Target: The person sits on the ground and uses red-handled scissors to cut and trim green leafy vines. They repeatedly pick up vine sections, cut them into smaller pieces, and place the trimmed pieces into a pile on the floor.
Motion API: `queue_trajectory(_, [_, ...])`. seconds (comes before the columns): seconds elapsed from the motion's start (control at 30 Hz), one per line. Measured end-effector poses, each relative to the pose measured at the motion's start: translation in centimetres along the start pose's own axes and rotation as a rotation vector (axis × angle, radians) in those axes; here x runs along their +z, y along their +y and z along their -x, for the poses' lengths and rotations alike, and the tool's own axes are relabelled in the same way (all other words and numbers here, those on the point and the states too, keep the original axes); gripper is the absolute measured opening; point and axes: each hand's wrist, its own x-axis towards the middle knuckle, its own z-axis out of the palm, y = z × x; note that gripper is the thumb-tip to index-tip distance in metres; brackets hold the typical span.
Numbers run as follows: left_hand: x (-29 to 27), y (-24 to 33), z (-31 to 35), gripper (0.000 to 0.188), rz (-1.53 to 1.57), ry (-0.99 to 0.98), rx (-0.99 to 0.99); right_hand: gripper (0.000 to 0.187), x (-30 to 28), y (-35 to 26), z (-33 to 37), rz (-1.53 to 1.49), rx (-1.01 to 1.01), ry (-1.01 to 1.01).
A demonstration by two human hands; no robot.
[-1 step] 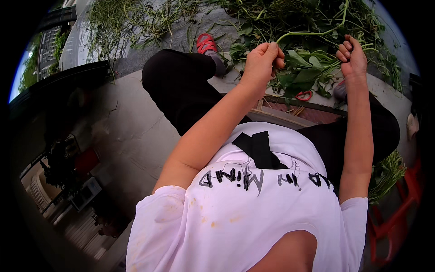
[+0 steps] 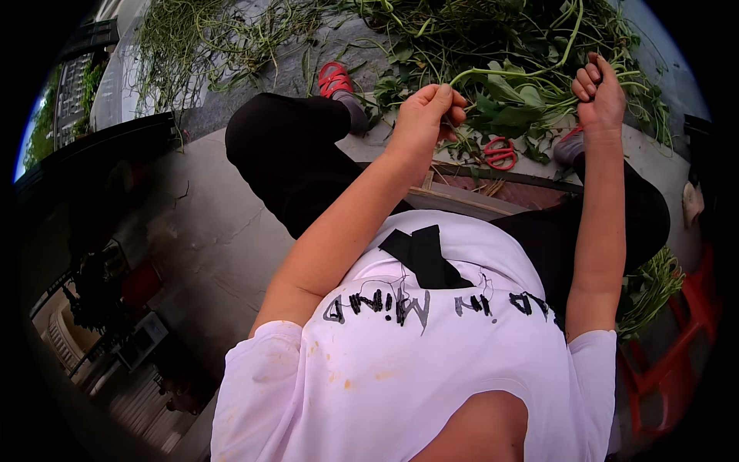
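Observation:
Between thumb and fingertips, my left hand (image 2: 433,115) pinches the end of a long pale-green vine stem (image 2: 566,52). That stem runs right, then bends up toward a heap of leafy green vines (image 2: 462,35). My right hand (image 2: 600,96) is closed, fingers curled, around a small bunch of leafy stems (image 2: 531,98); leaves stick out on its left and cut-looking stems on its right. Part of the bunch is hidden behind the fingers. Red-handled scissors (image 2: 500,152) lie just below the leaves, between the two hands, touched by neither.
A looser vine pile (image 2: 208,46) spreads at the far left. My foot in a red sandal (image 2: 335,81) stands beside the heap. A low wooden frame (image 2: 462,196) is before my lap. At right are a bundle of greens (image 2: 650,296) and a red plastic chair (image 2: 670,369).
The view has shifted slightly, showing more of the scissors. My left hand sits a little lower and further left, still pinching the vine stem; the right hand keeps its bunch.

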Motion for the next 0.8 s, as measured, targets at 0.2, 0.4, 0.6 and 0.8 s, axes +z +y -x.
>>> queue_trajectory(0.2, [0.9,2.4,0.2,0.027,0.016,-0.16,-0.006,0.004,0.7,-5.0,2.1,0.112,-0.34,0.021])
queue_trajectory(0.4, [7.9,5.9,3.6,0.022,-0.744,-1.145,-0.099,0.007,0.3,-10.6,3.0,0.141,-0.666,0.006])
queue_trajectory(0.6, [10.6,7.5,1.0,0.021,-0.823,-1.347,0.1,0.01,-1.2,-13.3,3.6,0.216,-0.772,0.158])
queue_trajectory(0.8, [-2.9,31.9,-2.0,0.03,-0.33,-0.36,0.526,0.009,-0.4,-13.1,4.5,0.219,-0.766,0.108])
